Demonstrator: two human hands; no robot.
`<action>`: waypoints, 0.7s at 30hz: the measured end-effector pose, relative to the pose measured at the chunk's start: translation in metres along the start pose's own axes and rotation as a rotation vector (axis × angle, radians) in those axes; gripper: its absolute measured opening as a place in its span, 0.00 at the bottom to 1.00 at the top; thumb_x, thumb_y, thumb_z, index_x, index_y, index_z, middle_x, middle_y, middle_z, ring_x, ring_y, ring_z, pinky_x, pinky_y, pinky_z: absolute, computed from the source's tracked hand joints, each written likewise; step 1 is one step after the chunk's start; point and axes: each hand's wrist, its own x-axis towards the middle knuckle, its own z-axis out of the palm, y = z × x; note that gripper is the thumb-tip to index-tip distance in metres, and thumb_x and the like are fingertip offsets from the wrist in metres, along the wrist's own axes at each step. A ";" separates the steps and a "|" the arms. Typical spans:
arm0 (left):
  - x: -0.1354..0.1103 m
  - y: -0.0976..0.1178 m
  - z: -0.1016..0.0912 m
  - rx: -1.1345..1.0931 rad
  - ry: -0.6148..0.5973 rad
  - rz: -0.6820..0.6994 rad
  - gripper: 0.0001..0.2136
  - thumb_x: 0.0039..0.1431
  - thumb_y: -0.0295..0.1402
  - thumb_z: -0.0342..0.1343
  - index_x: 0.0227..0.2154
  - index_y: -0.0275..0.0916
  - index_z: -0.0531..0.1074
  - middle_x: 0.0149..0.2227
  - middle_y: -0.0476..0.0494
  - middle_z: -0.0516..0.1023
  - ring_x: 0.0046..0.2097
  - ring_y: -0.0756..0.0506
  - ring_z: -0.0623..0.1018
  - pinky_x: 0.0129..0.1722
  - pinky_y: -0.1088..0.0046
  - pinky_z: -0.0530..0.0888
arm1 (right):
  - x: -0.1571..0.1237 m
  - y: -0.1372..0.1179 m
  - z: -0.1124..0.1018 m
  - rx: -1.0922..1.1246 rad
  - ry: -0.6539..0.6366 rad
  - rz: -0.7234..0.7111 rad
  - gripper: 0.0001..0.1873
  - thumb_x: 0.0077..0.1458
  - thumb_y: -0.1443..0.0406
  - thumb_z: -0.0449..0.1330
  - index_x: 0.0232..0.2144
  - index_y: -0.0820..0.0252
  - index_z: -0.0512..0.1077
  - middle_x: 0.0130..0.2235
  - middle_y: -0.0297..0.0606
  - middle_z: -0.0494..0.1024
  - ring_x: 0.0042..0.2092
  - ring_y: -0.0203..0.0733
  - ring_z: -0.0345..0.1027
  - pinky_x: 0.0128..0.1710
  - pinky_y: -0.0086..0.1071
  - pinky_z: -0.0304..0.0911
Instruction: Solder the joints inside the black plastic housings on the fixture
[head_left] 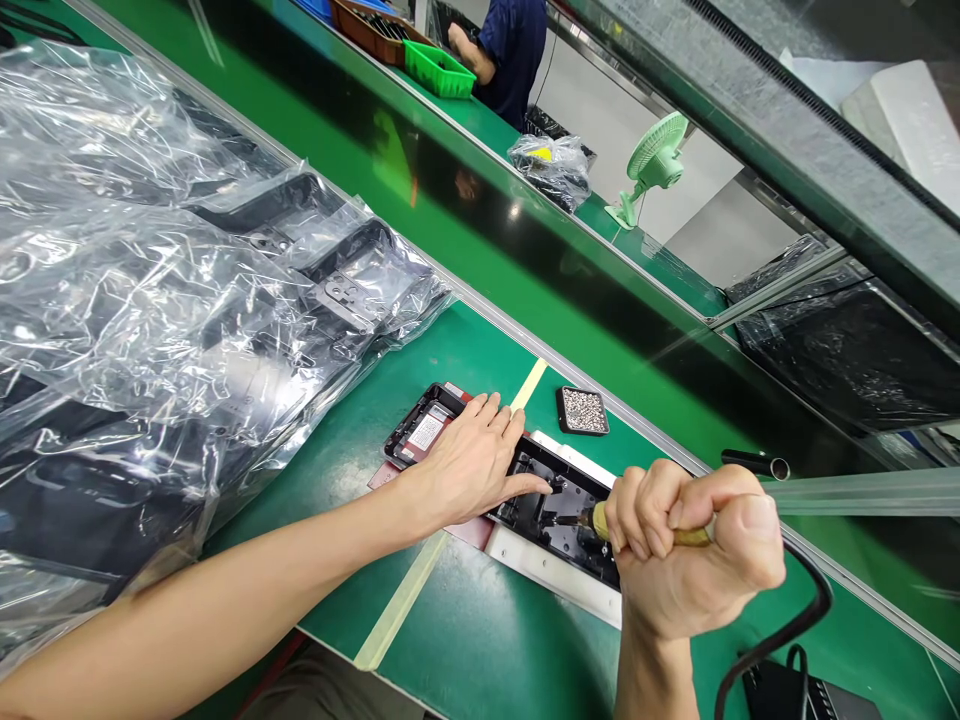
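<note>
We see green worktop (487, 640) between white fixture (555, 578) and near edge; plastic-bagged parts (187, 270) crowd the left. Black housing (574, 495) sits in the fixture, left hand (476, 455) laid flat across it. Right hand (690, 545) wraps the corded yellow tool (600, 522), tip at the housing's interior. Beyond, small black tray (581, 431) of metal pieces (583, 410). Pale tape (401, 600) crosses the worktop; fan (658, 150) opposite.

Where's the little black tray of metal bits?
In the head view, the tray is right of centre on the green table, just right of the yellow tape and beyond the left hand.
</note>
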 end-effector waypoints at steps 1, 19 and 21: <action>0.000 0.000 0.000 0.004 -0.007 -0.003 0.43 0.59 0.65 0.41 0.57 0.26 0.67 0.54 0.24 0.76 0.62 0.28 0.70 0.63 0.50 0.62 | 0.000 0.000 0.000 -0.002 0.000 -0.003 0.17 0.60 0.62 0.51 0.19 0.57 0.62 0.13 0.25 0.55 0.14 0.30 0.46 0.11 0.24 0.50; 0.000 0.001 0.002 0.021 -0.009 -0.011 0.45 0.59 0.65 0.39 0.59 0.23 0.64 0.54 0.21 0.75 0.63 0.27 0.68 0.63 0.50 0.61 | 0.000 -0.001 0.002 -0.013 -0.006 0.001 0.18 0.61 0.62 0.50 0.19 0.58 0.60 0.13 0.25 0.53 0.14 0.30 0.45 0.12 0.22 0.49; 0.000 0.001 0.002 0.020 -0.012 -0.010 0.45 0.59 0.65 0.39 0.59 0.23 0.64 0.54 0.20 0.75 0.63 0.27 0.68 0.63 0.50 0.61 | 0.000 -0.001 0.001 -0.015 -0.003 0.002 0.18 0.60 0.62 0.50 0.19 0.57 0.60 0.13 0.25 0.54 0.14 0.30 0.44 0.12 0.23 0.49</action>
